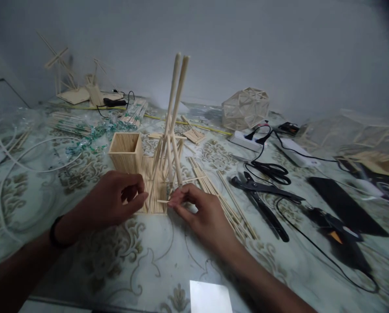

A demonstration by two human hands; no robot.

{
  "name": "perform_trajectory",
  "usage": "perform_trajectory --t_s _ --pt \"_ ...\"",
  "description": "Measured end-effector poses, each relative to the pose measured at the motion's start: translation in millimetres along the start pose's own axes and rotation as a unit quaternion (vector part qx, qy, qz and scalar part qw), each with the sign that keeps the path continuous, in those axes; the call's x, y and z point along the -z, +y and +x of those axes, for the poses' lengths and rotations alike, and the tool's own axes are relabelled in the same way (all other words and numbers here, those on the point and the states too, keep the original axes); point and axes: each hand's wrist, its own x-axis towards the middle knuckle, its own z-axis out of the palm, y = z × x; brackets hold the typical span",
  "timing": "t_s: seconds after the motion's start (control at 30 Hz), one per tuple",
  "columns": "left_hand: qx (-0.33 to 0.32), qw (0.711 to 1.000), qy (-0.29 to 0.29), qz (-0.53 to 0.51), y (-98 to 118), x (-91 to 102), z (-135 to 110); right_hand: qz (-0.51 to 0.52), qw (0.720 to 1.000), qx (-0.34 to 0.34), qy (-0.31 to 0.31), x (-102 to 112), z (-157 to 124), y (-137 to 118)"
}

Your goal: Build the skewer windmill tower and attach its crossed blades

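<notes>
My right hand pinches a short thin wooden stick just above the front right of a flat base of wooden sticks. On that base rises a frame of crossed wooden sticks, with two long rods pointing up. My left hand is at the base's front left edge, its thumb and forefinger curled toward each other; whether anything is between the fingertips cannot be made out. Behind my left hand stands an open square box of wooden sticks.
Loose wooden sticks, pliers, a glue gun and a black flat piece lie to the right. A white power strip with cables and a lattice ball are behind. Bundled sticks and a white cable occupy the left.
</notes>
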Motion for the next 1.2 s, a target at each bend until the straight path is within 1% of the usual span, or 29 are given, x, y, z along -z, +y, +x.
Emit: perform_trajectory --t_s 0.07,0.1,0.2,0.33,0.43,0.57,0.67,0.8,1.0,1.2 --pt "0.055 0.995 -0.054 -0.061 -6.7 1.4 4.2 0.008 1.000 0.003 0.006 -2.1 0.3 3.6" --pt "0.071 0.990 -0.075 -0.091 -10.0 -0.2 5.9 0.012 1.000 0.005 0.009 -3.2 0.5 5.0" --pt "0.083 0.980 -0.116 -0.140 -18.2 -9.5 8.3 0.018 1.000 0.013 0.016 -6.1 1.0 7.3" --pt "0.078 0.979 -0.126 -0.139 -23.3 -20.8 8.4 0.025 0.999 0.009 0.019 -8.3 1.2 7.6" --pt "0.099 0.974 -0.136 -0.151 -22.1 -23.7 8.5 0.036 0.999 -0.001 0.015 -8.5 1.6 8.0" --pt "0.143 0.954 -0.156 -0.215 -16.8 -21.6 9.1 0.045 0.999 -0.009 0.006 -8.1 3.0 8.1" --pt "0.149 0.946 -0.165 -0.236 -15.2 -18.8 9.5 0.038 0.999 -0.012 -0.005 -7.7 4.3 6.6" --pt "0.150 0.943 -0.172 -0.241 -16.6 -17.2 9.3 0.013 1.000 -0.007 -0.012 -8.0 6.3 6.7" --pt "0.147 0.942 -0.181 -0.242 -17.2 -18.9 8.4 -0.007 1.000 0.007 -0.014 -10.5 10.6 14.1" --pt "0.146 0.945 -0.179 -0.231 -18.8 -18.9 8.5 0.025 0.999 -0.013 -0.029 -9.2 11.2 15.7"
